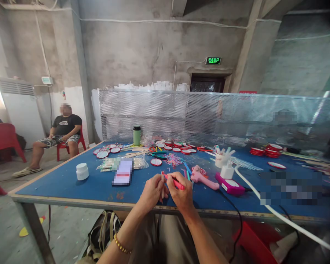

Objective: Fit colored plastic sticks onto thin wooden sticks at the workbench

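Observation:
My left hand (151,190) is closed around a thin, pale wooden stick (162,189), held upright near the table's front edge. My right hand (182,194) is closed on a pinkish-red marker pen (178,183). The pen's front end points left, close to the top of the stick; whether they touch I cannot tell. Just right of my right hand lies a pink glue gun (202,179). Several blue and green sticks (187,171) lie between it and my fingers. Ahead of my hands is a round, red-rimmed white disc (156,162) on the blue tabletop (99,192).
To the left stand a white jar (82,171) and a phone (123,172). A green bottle (136,135) and red-rimmed discs lie along a perforated metal screen (154,113). A magenta box (230,184) and a white cable (253,189) are at right. A person (66,126) sits beyond the table.

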`<action>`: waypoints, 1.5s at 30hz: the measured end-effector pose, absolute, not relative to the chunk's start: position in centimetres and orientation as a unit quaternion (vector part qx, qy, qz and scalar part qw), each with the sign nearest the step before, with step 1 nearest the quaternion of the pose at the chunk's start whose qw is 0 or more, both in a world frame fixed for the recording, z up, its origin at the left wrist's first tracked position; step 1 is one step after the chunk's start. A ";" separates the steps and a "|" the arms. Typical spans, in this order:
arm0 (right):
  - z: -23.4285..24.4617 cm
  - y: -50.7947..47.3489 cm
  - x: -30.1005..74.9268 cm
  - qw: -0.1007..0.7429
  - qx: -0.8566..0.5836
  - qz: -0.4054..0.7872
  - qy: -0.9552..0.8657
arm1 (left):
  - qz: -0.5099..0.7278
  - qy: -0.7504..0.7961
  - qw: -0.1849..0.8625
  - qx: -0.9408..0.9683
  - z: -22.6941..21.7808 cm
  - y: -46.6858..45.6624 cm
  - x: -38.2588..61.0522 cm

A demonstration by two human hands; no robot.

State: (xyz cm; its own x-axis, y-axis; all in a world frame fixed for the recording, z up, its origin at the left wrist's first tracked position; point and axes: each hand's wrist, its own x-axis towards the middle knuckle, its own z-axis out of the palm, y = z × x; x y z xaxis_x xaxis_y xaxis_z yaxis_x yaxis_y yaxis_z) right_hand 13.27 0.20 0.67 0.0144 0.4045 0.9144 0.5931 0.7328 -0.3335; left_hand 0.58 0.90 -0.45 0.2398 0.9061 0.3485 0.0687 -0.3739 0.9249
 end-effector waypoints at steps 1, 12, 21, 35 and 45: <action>0.7 0.2 13.3 0.615 -0.358 -0.074 -0.699 | 0.496 0.368 0.421 0.665 -0.5 1.0 0.6; 0.7 0.4 13.3 0.616 -0.359 -0.073 -0.697 | 0.495 0.362 0.417 0.671 -1.0 1.3 0.6; 0.8 0.5 13.3 0.619 -0.359 -0.080 -0.693 | 0.495 0.364 0.421 0.667 -1.0 1.3 0.6; 0.9 0.3 13.3 0.616 -0.366 -0.088 -0.691 | 0.499 0.359 0.416 0.670 -1.0 1.3 0.6; 0.9 0.3 13.2 0.621 -0.360 -0.078 -0.692 | 0.506 0.352 0.423 0.664 -1.3 1.5 0.6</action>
